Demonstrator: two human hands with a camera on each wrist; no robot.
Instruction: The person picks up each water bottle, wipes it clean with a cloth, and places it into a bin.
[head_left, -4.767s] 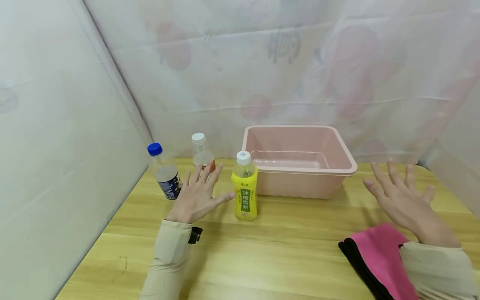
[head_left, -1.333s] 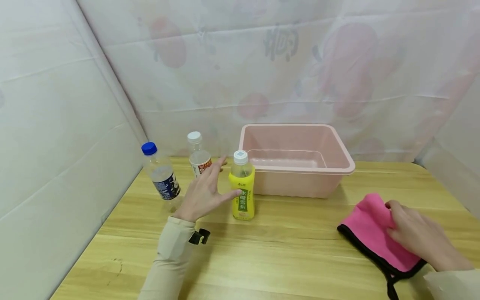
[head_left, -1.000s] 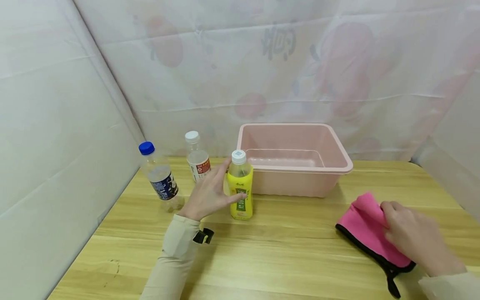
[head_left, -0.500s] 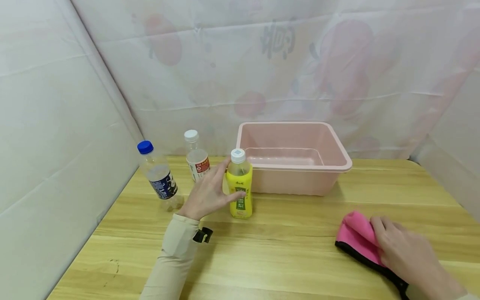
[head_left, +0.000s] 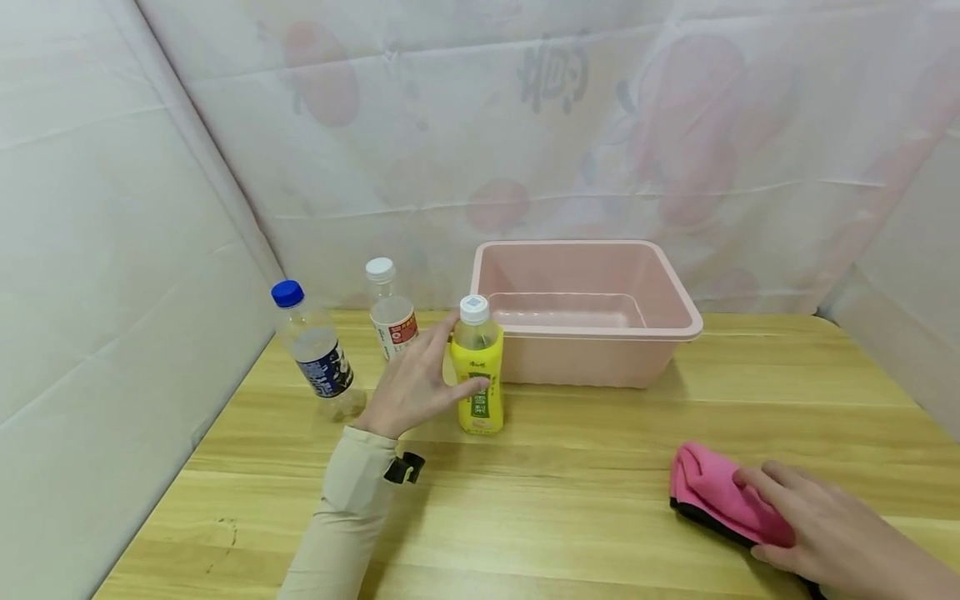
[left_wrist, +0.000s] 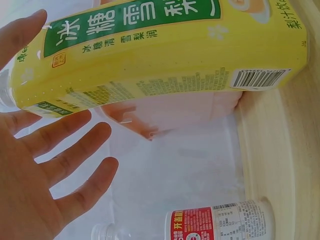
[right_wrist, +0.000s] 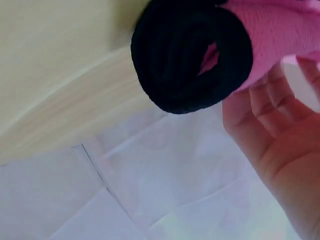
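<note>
A yellow-labelled drink bottle (head_left: 477,375) with a white cap stands upright on the table. My left hand (head_left: 416,383) is around it, thumb in front of the label and fingers behind. In the left wrist view those fingers (left_wrist: 75,185) look nearly straight, with no firm grip showing on the bottle (left_wrist: 165,55). At the right, my right hand (head_left: 825,517) holds a folded pink cloth (head_left: 720,492) with black edging, thumb at its near side and fingers over the top. The right wrist view shows the cloth's black edge (right_wrist: 190,55) rolled into layers beside the curved fingers.
A pink plastic basin (head_left: 585,358) stands behind the yellow bottle. To the left are a clear bottle with a blue cap (head_left: 288,293) and one with a white cap (head_left: 380,268). White curtains (head_left: 450,125) enclose the wooden table (head_left: 525,517).
My left hand has moved right to surround the yellow bottle. My right hand came down onto the pink cloth, which is now folded more compactly and sits lower.
</note>
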